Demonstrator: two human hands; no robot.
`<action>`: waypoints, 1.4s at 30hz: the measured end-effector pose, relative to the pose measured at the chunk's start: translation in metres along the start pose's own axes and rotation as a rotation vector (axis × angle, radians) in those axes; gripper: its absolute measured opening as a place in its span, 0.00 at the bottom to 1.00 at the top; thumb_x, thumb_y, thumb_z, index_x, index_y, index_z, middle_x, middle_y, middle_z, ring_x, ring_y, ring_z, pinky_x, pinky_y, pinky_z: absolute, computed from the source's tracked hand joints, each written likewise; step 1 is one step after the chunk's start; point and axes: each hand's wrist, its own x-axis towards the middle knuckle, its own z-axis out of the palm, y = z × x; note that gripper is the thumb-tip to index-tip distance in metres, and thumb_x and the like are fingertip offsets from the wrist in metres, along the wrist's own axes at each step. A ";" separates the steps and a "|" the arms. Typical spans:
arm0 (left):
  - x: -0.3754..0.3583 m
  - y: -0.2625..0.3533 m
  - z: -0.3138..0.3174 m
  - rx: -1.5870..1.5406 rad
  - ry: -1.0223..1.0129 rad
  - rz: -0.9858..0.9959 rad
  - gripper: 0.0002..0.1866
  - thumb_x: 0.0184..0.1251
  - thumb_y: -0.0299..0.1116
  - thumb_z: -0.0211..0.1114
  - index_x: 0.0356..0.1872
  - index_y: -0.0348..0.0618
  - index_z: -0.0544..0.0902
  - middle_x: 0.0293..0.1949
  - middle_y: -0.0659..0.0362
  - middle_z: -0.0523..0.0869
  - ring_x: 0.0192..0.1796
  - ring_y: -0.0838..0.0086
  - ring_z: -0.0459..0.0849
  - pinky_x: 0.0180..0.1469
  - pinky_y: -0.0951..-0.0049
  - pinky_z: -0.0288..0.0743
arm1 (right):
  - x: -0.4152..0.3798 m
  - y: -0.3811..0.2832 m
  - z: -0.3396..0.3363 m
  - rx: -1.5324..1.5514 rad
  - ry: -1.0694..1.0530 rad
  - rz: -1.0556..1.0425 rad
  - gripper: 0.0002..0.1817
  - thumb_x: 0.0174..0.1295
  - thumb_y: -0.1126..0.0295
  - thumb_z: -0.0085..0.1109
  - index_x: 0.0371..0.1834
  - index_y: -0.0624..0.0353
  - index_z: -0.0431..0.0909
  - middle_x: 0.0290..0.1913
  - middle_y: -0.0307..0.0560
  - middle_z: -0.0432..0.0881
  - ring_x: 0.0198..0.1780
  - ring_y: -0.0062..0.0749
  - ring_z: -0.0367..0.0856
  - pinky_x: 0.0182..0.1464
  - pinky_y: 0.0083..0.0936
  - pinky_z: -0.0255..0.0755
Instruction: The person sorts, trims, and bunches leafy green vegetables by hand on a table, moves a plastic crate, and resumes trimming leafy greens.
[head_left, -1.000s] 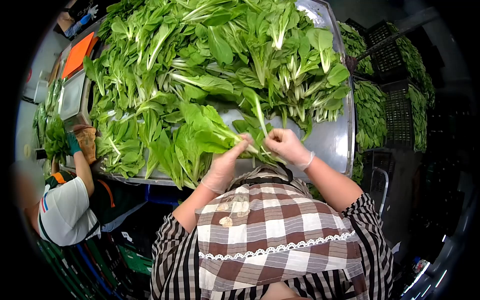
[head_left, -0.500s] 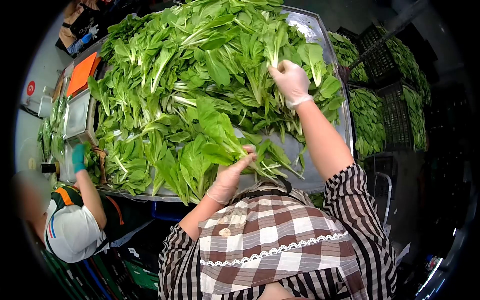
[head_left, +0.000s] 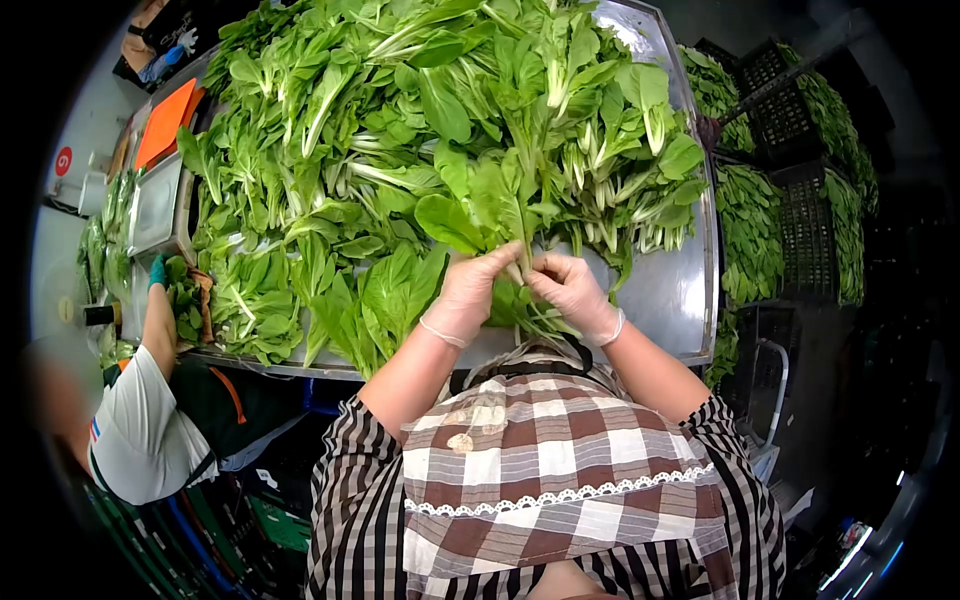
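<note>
My left hand [head_left: 466,294], in a thin translucent glove, is closed round the pale stems of some leafy greens [head_left: 487,203], whose leaves fan out away from me. Close beside it my right hand [head_left: 575,292], gloved the same way, pinches the stem end of another leafy green [head_left: 527,190]. The two stem ends meet or nearly touch between my fingers. Beyond both hands spreads a big heap of leafy greens [head_left: 330,130] with white stalks, on a metal table [head_left: 683,318]. More loose leaves and stalks lie under my hands, partly hidden.
Black crates [head_left: 808,230] packed with greens stand to the right of the table. A co-worker's teal-gloved hand [head_left: 157,271] is at the left end, by a scale-like device [head_left: 158,207] and an orange board [head_left: 168,122]. Another person's blue-gloved hand [head_left: 186,42] shows at far left.
My right hand has come back from the far right of the heap with a green, down beside my left hand. My left hand has lifted slightly. The co-worker's gloved hand has moved lower.
</note>
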 end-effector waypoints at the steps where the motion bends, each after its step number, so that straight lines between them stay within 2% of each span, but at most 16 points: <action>1: 0.000 -0.002 0.000 0.032 0.009 -0.022 0.19 0.62 0.26 0.70 0.53 0.35 0.80 0.47 0.58 0.87 0.48 0.73 0.85 0.52 0.73 0.77 | -0.003 -0.004 0.007 0.067 0.056 0.013 0.11 0.69 0.66 0.63 0.43 0.65 0.82 0.32 0.34 0.80 0.30 0.14 0.73 0.33 0.14 0.69; 7: -0.018 -0.006 0.000 0.000 -0.038 0.006 0.24 0.62 0.22 0.68 0.60 0.39 0.76 0.53 0.58 0.84 0.54 0.70 0.82 0.58 0.69 0.75 | -0.011 0.017 0.001 0.167 0.069 0.114 0.12 0.67 0.66 0.66 0.46 0.64 0.81 0.37 0.35 0.82 0.33 0.13 0.75 0.36 0.14 0.70; 13: -0.030 -0.013 -0.001 0.029 -0.001 0.085 0.26 0.59 0.21 0.71 0.60 0.39 0.77 0.53 0.59 0.83 0.53 0.71 0.81 0.57 0.70 0.76 | -0.015 0.021 0.014 0.009 0.130 -0.095 0.10 0.66 0.70 0.66 0.47 0.62 0.82 0.38 0.36 0.83 0.33 0.17 0.78 0.37 0.17 0.73; 20: -0.036 -0.014 0.001 0.031 0.003 0.211 0.23 0.59 0.22 0.72 0.56 0.41 0.79 0.51 0.61 0.84 0.53 0.74 0.80 0.56 0.71 0.75 | -0.016 0.033 0.008 0.303 0.260 0.082 0.11 0.68 0.66 0.64 0.42 0.66 0.81 0.36 0.41 0.84 0.31 0.21 0.81 0.36 0.20 0.75; 23: -0.040 -0.009 0.002 0.074 0.017 0.168 0.23 0.61 0.22 0.71 0.57 0.42 0.78 0.52 0.61 0.83 0.53 0.75 0.80 0.54 0.72 0.76 | -0.016 0.033 -0.009 0.089 0.240 0.245 0.11 0.67 0.67 0.64 0.39 0.67 0.82 0.31 0.41 0.83 0.31 0.20 0.81 0.35 0.18 0.74; 24: -0.040 -0.009 0.001 0.069 0.013 0.169 0.23 0.61 0.22 0.71 0.58 0.43 0.78 0.52 0.61 0.83 0.53 0.75 0.80 0.53 0.73 0.77 | -0.014 0.034 -0.025 -0.251 0.083 0.324 0.13 0.63 0.63 0.66 0.38 0.63 0.84 0.29 0.42 0.85 0.30 0.25 0.83 0.34 0.23 0.76; 27: -0.038 -0.005 -0.004 0.031 0.006 0.166 0.23 0.61 0.22 0.70 0.58 0.43 0.77 0.53 0.61 0.83 0.54 0.75 0.79 0.51 0.74 0.77 | -0.005 -0.011 -0.048 -1.313 -0.346 0.113 0.15 0.60 0.56 0.67 0.39 0.58 0.86 0.32 0.46 0.87 0.31 0.33 0.85 0.36 0.32 0.78; 28: -0.038 -0.003 -0.004 0.006 0.004 0.152 0.23 0.62 0.22 0.70 0.58 0.43 0.77 0.53 0.61 0.83 0.54 0.75 0.79 0.51 0.74 0.77 | 0.013 -0.023 -0.053 -1.271 -0.271 0.112 0.18 0.58 0.50 0.66 0.40 0.53 0.87 0.37 0.48 0.88 0.34 0.39 0.86 0.40 0.37 0.79; 29: -0.038 -0.002 -0.003 -0.017 0.002 0.140 0.22 0.62 0.22 0.70 0.58 0.43 0.77 0.53 0.62 0.83 0.54 0.75 0.79 0.52 0.74 0.77 | 0.029 -0.033 -0.056 -1.017 -0.075 -0.069 0.16 0.59 0.54 0.67 0.39 0.55 0.87 0.35 0.48 0.88 0.34 0.37 0.86 0.39 0.34 0.79; 30: -0.035 -0.006 -0.004 -0.012 0.023 0.137 0.21 0.61 0.22 0.69 0.57 0.42 0.78 0.53 0.62 0.83 0.55 0.75 0.79 0.56 0.73 0.74 | 0.047 -0.047 -0.055 -0.727 0.084 -0.122 0.15 0.61 0.57 0.67 0.38 0.58 0.86 0.31 0.48 0.88 0.31 0.32 0.85 0.37 0.28 0.78; 32: -0.034 -0.010 -0.002 0.013 0.011 0.139 0.22 0.61 0.22 0.69 0.57 0.42 0.78 0.53 0.62 0.83 0.55 0.74 0.79 0.58 0.72 0.73 | 0.084 -0.083 -0.049 -0.447 0.364 -0.169 0.16 0.62 0.58 0.66 0.31 0.62 0.83 0.24 0.44 0.84 0.26 0.23 0.81 0.31 0.24 0.74; 34: -0.036 -0.013 0.002 0.032 0.025 0.149 0.22 0.60 0.23 0.70 0.56 0.42 0.79 0.50 0.62 0.84 0.54 0.74 0.80 0.58 0.71 0.73 | 0.111 -0.114 -0.042 -0.750 0.624 -0.358 0.19 0.61 0.52 0.66 0.26 0.58 0.80 0.22 0.44 0.82 0.23 0.27 0.78 0.28 0.27 0.71; 35: -0.036 -0.012 0.001 0.034 0.016 0.135 0.22 0.60 0.21 0.69 0.56 0.41 0.79 0.50 0.61 0.84 0.54 0.73 0.80 0.58 0.70 0.73 | 0.125 -0.122 -0.045 -0.935 0.649 -0.269 0.23 0.62 0.45 0.64 0.29 0.58 0.80 0.26 0.43 0.84 0.25 0.29 0.79 0.31 0.29 0.73; 37: -0.038 -0.011 -0.001 0.035 0.004 0.102 0.22 0.58 0.18 0.67 0.55 0.40 0.79 0.50 0.60 0.83 0.52 0.71 0.81 0.58 0.68 0.74 | 0.140 -0.139 -0.037 -1.220 0.604 -0.119 0.24 0.61 0.43 0.58 0.28 0.55 0.82 0.27 0.52 0.85 0.29 0.43 0.83 0.34 0.37 0.75; 40: -0.040 -0.010 -0.005 0.033 0.014 0.113 0.20 0.59 0.18 0.66 0.54 0.38 0.79 0.49 0.59 0.84 0.51 0.70 0.82 0.57 0.67 0.75 | 0.159 -0.138 -0.045 -1.368 0.473 0.054 0.24 0.60 0.44 0.56 0.34 0.55 0.86 0.34 0.55 0.87 0.36 0.48 0.86 0.41 0.41 0.77; 42: -0.039 -0.008 -0.005 0.025 0.027 0.114 0.19 0.59 0.17 0.65 0.53 0.37 0.79 0.48 0.58 0.84 0.51 0.69 0.82 0.57 0.67 0.75 | 0.160 -0.131 -0.056 -1.229 0.501 0.041 0.23 0.58 0.46 0.57 0.37 0.55 0.87 0.38 0.56 0.87 0.40 0.49 0.86 0.44 0.41 0.77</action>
